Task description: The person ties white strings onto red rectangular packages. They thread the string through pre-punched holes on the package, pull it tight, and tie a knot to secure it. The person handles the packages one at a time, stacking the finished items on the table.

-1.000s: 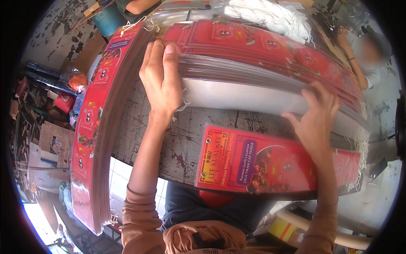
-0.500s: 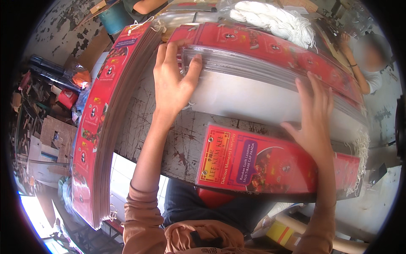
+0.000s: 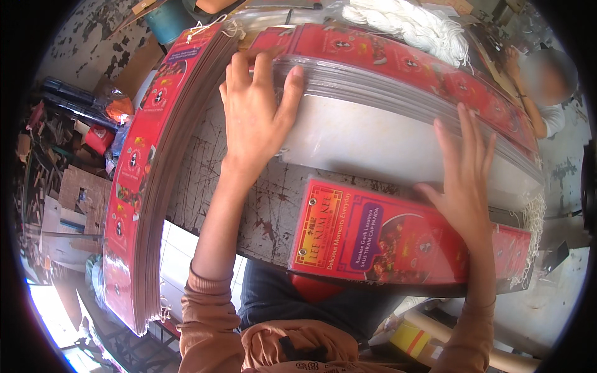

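Observation:
In front of me lies a stack of long laminated strips (image 3: 373, 133), its white face toward me and its layered clear edges along the far side. My left hand (image 3: 256, 115) is at the stack's left end, thumb spread from bent fingers over the corner. Against the white face, toward the right, my right hand (image 3: 465, 168) rests with fingers stretched and thumb apart. Below its wrist, nearer to me, is a red printed laminated strip (image 3: 404, 239) with a food picture and metal eyelets; my right forearm hides part of it.
A tall bundle of red strips (image 3: 134, 168) runs along the left, with cord at its top. More red strips (image 3: 398, 59) lie beyond the stack. White cord skeins (image 3: 407, 28) are at the back. Another person's arm (image 3: 525, 99) is at the far right. Cardboard scraps (image 3: 84, 199) lie at left.
The stack's left end has shifted slightly away from me. My left thumb has moved up along the stack's edge. My right hand stays at about the same place, its fingers shifted slightly.

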The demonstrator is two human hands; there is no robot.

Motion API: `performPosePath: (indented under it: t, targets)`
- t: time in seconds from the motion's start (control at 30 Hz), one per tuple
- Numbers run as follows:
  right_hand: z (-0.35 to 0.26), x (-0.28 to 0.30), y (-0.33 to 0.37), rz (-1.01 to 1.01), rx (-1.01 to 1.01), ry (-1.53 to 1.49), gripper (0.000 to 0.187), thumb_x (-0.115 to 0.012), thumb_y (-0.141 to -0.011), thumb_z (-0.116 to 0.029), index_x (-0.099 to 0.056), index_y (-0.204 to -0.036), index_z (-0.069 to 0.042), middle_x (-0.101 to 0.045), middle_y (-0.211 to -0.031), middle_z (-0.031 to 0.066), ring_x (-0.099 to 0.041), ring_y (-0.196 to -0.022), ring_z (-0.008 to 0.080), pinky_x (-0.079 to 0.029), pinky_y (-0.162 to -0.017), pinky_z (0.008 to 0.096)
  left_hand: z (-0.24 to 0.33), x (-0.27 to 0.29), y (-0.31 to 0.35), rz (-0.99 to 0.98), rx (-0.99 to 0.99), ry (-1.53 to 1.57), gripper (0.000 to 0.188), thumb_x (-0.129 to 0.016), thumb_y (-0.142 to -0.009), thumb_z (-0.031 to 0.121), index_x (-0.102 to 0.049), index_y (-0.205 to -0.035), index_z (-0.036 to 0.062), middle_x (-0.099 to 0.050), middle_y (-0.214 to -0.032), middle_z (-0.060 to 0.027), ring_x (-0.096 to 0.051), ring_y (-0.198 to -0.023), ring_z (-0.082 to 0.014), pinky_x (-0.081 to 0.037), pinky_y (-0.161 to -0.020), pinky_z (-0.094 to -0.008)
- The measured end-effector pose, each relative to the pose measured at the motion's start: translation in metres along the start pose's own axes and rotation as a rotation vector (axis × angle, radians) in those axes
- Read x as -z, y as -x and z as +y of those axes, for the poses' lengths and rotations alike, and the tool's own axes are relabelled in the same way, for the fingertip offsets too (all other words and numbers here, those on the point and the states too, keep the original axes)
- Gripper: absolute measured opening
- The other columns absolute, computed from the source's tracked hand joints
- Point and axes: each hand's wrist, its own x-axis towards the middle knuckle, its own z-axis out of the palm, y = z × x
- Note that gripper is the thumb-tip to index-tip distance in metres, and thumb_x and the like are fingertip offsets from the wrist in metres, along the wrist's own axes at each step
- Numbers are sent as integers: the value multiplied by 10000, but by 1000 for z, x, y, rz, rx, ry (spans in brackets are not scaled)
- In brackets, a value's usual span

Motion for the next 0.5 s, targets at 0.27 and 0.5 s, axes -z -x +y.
performPosePath:
  t: [0.27,0.5]
  targets:
    - [0,2,1,119,51,-66,771,-761,-705,-252,-405,-1381,-140,-242,-1496,190,-231,-1377,393,-172,-1062,644,7,1,-1,181,-112,-44,275,-592,-875,245,-611,-1059,41,-518,-1096,-127,-506,-1003,-281,-364,-893,-407]
    - [-1,1,3,284,161,-183,514,-734,-715,-95,-570,-1203,-80,-438,-1338,160,-428,-1252,363,-253,-1049,606,9,7,2,257,-238,122,167,-646,-748,79,-653,-914,67,-528,-943,-76,-516,-859,-228,-428,-740,-351]
